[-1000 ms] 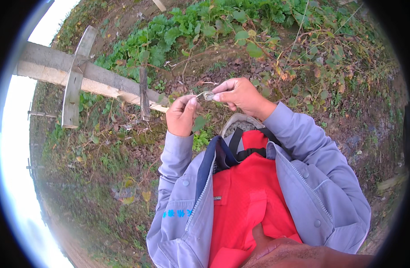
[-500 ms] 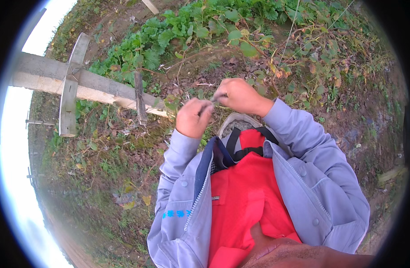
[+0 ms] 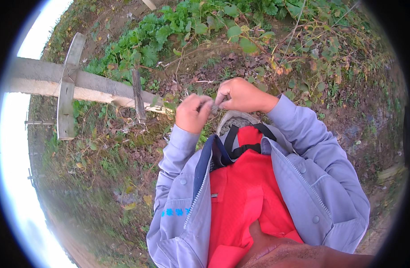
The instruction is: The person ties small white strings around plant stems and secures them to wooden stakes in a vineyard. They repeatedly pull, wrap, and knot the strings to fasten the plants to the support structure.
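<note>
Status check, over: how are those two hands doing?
Bare left grip, bare right grip: both curled, close together. Small pale item apparently pinched between, mostly hidden. Long pale-grey post to their left.

From the wearer's head, the head camera is looking steeply down, its wide fisheye view bending straight edges toward the rim. The red shirt (image 3: 245, 196) is filling the near foreground toward five o'clock; just off centre, the left hand (image 3: 192, 115) is showing at eleven o'clock and the right hand (image 3: 244, 95) at one. Farther off, sky (image 3: 13, 143) is glowing at nine, beyond the sloping ground (image 3: 102, 187).
</note>
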Tool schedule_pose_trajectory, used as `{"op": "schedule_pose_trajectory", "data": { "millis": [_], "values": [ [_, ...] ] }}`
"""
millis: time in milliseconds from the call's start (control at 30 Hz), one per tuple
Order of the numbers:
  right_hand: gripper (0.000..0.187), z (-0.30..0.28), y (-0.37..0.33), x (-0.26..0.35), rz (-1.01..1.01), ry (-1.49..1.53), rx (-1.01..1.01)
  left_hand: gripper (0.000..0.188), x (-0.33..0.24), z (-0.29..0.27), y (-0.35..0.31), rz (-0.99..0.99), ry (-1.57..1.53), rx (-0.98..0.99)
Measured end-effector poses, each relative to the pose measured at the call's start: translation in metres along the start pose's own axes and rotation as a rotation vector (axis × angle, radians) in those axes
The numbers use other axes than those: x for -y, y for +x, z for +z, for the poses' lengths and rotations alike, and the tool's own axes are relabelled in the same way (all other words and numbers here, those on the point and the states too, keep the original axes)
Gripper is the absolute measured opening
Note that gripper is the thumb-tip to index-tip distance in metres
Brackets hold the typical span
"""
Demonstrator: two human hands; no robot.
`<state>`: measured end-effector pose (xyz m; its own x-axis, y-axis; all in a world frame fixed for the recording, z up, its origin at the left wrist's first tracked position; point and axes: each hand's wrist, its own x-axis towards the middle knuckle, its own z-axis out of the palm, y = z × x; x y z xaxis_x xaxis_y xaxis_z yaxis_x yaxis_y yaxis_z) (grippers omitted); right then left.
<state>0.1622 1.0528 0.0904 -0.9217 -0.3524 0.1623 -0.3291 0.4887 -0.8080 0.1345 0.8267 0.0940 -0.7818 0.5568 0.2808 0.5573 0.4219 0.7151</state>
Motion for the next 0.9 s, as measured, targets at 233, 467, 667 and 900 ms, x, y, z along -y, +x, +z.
{"op": "schedule_pose_trajectory", "data": {
  "millis": [233, 467, 667, 900],
  "values": [
    [0.007, 0.002, 0.008, 0.009, 0.036, 0.303, -0.35, 0.013, 0.0, 0.008, 0.0, -0.015, -0.164, 0.064],
    [0.006, -0.002, 0.006, 0.002, -0.021, 0.395, 0.006, 0.012, 0.005, 0.003, 0.005, 0.026, -0.096, -0.023],
    [0.007, -0.005, 0.007, 0.007, -0.137, -0.149, -0.298, 0.013, 0.001, 0.007, 0.001, 0.036, -0.086, 0.075],
    [0.01, -0.008, -0.001, 0.013, 0.164, 0.878, -0.11, 0.012, 0.005, 0.006, 0.008, -0.011, -0.24, -0.002]
  ]
}}
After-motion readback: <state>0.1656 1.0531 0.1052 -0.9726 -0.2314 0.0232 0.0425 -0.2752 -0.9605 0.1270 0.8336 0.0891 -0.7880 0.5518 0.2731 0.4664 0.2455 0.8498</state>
